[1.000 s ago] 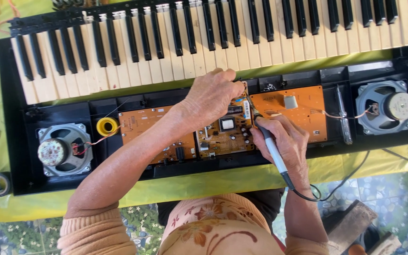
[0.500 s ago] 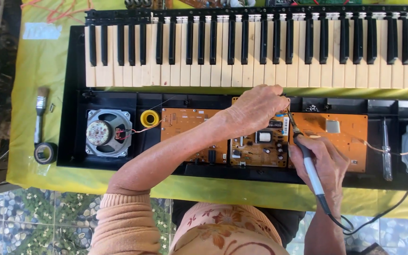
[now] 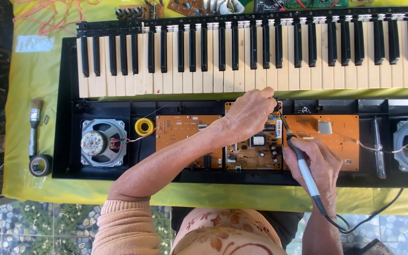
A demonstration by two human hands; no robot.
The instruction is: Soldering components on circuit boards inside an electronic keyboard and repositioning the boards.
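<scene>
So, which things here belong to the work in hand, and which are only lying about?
In use:
- left hand over the middle circuit board
- right hand holding the soldering iron

Lying about:
- brush
- black tape roll
- yellow spool
- screwdriver
- left speaker

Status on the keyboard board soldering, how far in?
Done: the keyboard case is open, orange circuit boards and speakers exposed. In hand: the right hand holds a soldering iron, tip at the middle board's top edge, where the left hand pinches something too small to identify. Left: the case is not closed; screwdriver and solder spool lie inside.
</scene>
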